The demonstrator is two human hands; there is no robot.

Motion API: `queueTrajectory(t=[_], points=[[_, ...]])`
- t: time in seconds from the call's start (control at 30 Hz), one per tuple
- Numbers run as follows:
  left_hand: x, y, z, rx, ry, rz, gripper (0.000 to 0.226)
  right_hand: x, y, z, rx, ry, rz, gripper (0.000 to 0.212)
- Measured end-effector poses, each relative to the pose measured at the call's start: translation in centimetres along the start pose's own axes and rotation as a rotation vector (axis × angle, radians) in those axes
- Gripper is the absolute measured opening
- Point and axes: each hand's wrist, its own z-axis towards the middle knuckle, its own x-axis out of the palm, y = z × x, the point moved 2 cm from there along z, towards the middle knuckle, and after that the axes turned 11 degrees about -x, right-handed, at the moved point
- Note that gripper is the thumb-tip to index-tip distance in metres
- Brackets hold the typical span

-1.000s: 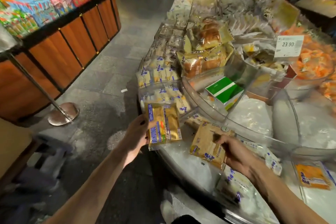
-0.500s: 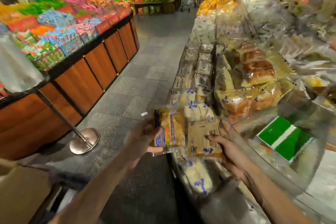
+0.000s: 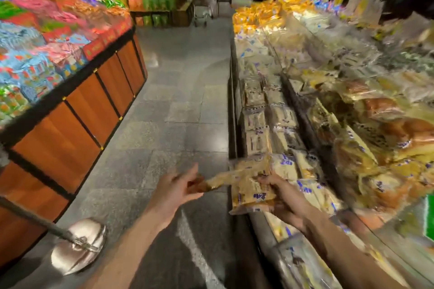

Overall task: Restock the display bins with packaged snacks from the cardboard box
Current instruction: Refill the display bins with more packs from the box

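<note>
The right hand is closed around a small bundle of snack packets, yellow-beige wrappers with blue print, and it holds them just over the near edge of the display bins. The thumb lies on top of the bundle and the other fingers are curled under it. One packet of the bundle sticks out to the left, across the gap over the floor, and its brown end sits between the thumb and the forefinger of the left hand. That hand pinches this end lightly, and its other fingers are rather straight and point up and forward; the picture is blurred here, so the finer grip cannot be told. Both forearms come in from the bottom of the view. The display bins are clear and run in rows along the bench on the right side of the aisle, already holding many packets of the same kind, some lying flat and some stacked. Further right on the bench lie bagged bread loaves, and a green box shows at the right edge. On the left side of the aisle stands a wooden display stand full of colourful sweets, and near it the round metal base of a barrier post rests on the floor
</note>
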Motion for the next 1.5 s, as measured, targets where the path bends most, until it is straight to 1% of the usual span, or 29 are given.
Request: queueTrajectory(t=[0.07,0.13,0.17,0.23,0.33,0.4,0.47,0.53,0.57,0.67,0.7,0.73,0.8,0.87,0.97,1.0,1.07,1.1,1.13,1.17,1.2,1.23,1.27,1.3,1.37,1.4,1.43,1.47,1.5], points=[[-1.4,-2.0,2.9,0.002,0.007,0.159,0.046,1.3,0.3,1.7,-0.02,-0.024,-0.003,0.046],[-1.9,-3.8,6.0,0.044,0.0,0.31,0.036,2.0,0.6,3.3,-0.06,-0.05,0.004,0.038],[-1.6,-4.7,7.4,0.067,0.023,0.334,0.04,2.1,0.8,4.2,-0.079,-0.068,0.013,0.036],[-1.0,-6.4,10.6,0.079,0.063,0.337,0.06,2.0,1.2,6.3,-0.115,-0.113,0.022,0.035],[0.1,-8.4,16.4,0.026,0.139,0.381,0.088,1.2,1.9,10.5,-0.157,-0.166,0.035,0.041],[1.1,-9.4,20.7,-0.04,0.237,0.385,0.094,0.3,2.6,14.1,-0.165,-0.2,0.054,0.047],[2.4,-10.9,24.7,-0.109,0.285,0.419,0.081,-0.6,3.8,18.0,-0.196,-0.258,0.015,0.055],[4.1,-12.8,28.3,-0.131,0.291,0.543,0.06,-1.7,5.4,21.3,-0.205,-0.312,-0.055,0.071],[5.0,-13.9,29.9,-0.126,0.312,0.605,0.052,-2.1,6.3,22.6,-0.202,-0.337,-0.098,0.072],[7.8,-17.8,34.5,-0.088,0.35,0.639,0.035,-3.8,9.1,26.5,-0.215,-0.412,-0.116,0.05],[8.6,-19.0,36.1,-0.085,0.349,0.623,0.031,-4.3,9.9,27.7,-0.219,-0.45,-0.097,0.046],[9.4,-20.1,37.5,-0.087,0.36,0.604,0.029,-4.9,10.8,28.8,-0.22,-0.486,-0.063,0.046],[11.3,-21.8,40.7,-0.095,0.394,0.565,0.029,-5.8,12.6,30.7,-0.225,-0.523,-0.005,0.042],[13.1,-23.0,44.4,-0.129,0.406,0.532,0.031,-6.9,14.0,32.3,-0.233,-0.558,0.016,0.028],[16.1,-24.0,50.6,-0.175,0.446,0.533,0.04,-8.8,15.2,34.3,-0.238,-0.679,0.054,0.016],[17.3,-24.4,52.5,-0.172,0.473,0.549,0.038,-9.5,15.4,35.0,-0.245,-0.73,0.079,0.012],[20.2,-25.0,56.2,-0.183,0.54,0.594,0.025,-10.3,15.9,36.0,-0.262,-0.835,0.126,0.007],[21.5,-25.3,57.9,-0.194,0.573,0.624,0.023,-10.5,16.0,36.5,-0.276,-0.88,0.16,0.007],[22.9,-25.7,59.4,-0.193,0.621,0.652,0.027,-10.3,16.2,37.1,-0.289,-0.931,0.194,0.006],[24.6,-26.1,61.1,-0.189,0.673,0.685,0.036,-10.2,16.4,37.5,-0.31,-0.984,0.221,0.006],[26.2,-26.3,62.3,-0.183,0.696,0.717,0.047,-9.9,16.6,37.8,-0.335,-1.01,0.238,0.009],[27.7,-26.4,63.5,-0.161,0.713,0.762,0.056,-9.7,16.7,38.2,-0.353,-1.041,0.25,0.018],[29.2,-26.3,64.3,-0.132,0.748,0.813,0.062,-9.4,17.0,38.6,-0.358,-1.065,0.258,0.025],[30.6,-25.9,65.0,-0.099,0.785,0.869,0.065,-9.3,17.0,38.9,-0.353,-1.103,0.265,0.026],[32.4,-25.0,66.0,-0.035,0.852,0.992,0.066,-8.9,16.6,39.7,-0.355,-1.18,0.325,0.024],[33.7,-23.9,66.5,-0.033,0.895,1.041,0.065,-8.9,16.5,39.8,-0.368,-1.226,0.361,0.026],[34.0,-23.2,66.7,-0.01,0.889,1.073,0.061,-8.9,16.5,40.0,-0.373,-1.239,0.371,0.028],[33.8,-22.9,66.5,0.055,0.854,1.109,0.056,-8.5,16.7,40.3,-0.372,-1.228,0.37,0.03],[34.1,-22.7,66.4,0.176,0.827,1.19,0.052,-8.3,16.8,40.5,-0.375,-1.23,0.369,0.031]])
